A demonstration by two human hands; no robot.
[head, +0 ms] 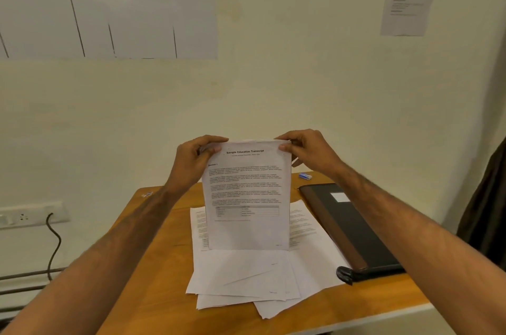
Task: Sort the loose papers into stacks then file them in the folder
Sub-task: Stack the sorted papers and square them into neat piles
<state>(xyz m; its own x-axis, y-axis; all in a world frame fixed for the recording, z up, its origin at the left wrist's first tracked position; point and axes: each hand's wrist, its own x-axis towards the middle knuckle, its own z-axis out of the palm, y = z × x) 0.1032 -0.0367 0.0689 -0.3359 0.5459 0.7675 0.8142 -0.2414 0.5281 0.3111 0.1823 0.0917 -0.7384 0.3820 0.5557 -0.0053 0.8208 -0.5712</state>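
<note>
A printed sheaf of papers (247, 197) headed "Sample Education Transcript" stands upright, its bottom edge resting on the loose pile. My left hand (195, 160) pinches its top left corner and my right hand (306, 152) pinches its top right corner. Below it, a messy pile of loose papers (246, 277) lies fanned out on the wooden table (164, 266). A closed black folder (353, 227) with a brown spine and a white label lies at the right of the pile.
A small blue and white eraser (305, 176) lies at the table's far edge, close to the wall. A wall socket with a dark cable (53, 241) is at the left. Dark cloth (487, 211) hangs at the right edge.
</note>
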